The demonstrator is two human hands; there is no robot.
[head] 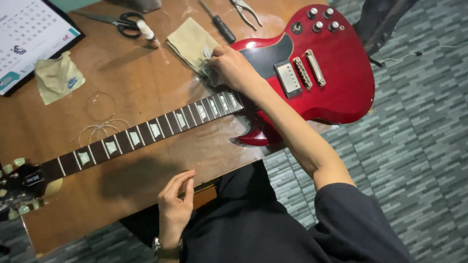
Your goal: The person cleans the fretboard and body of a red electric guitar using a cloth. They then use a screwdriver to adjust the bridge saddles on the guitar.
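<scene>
A person sits at a wooden table (139, 82), seen from above. The right hand (232, 67) reaches forward and rests closed on a small crumpled cloth (208, 65), pressing it where the neck meets the body of a red guitar (324, 66). The guitar lies flat across the table, its body to the right of that hand and overhanging the table edge, its neck (136, 136) running down to the left with no strings on it, ending in the headstock (17, 186) at the far left. The left hand (175, 204) lies near the table's near edge, fingers loosely curled, holding nothing, just below the neck; a watch (166, 250) is on its wrist. Just beyond the right hand lies a folded tan cloth (188, 42), with a screwdriver (219, 23) and pliers (244, 8) past it. Further left are scissors (116, 21), a small bottle (147, 32), a second cloth (57, 77), coiled strings (100, 120) and a calendar (18, 31).
</scene>
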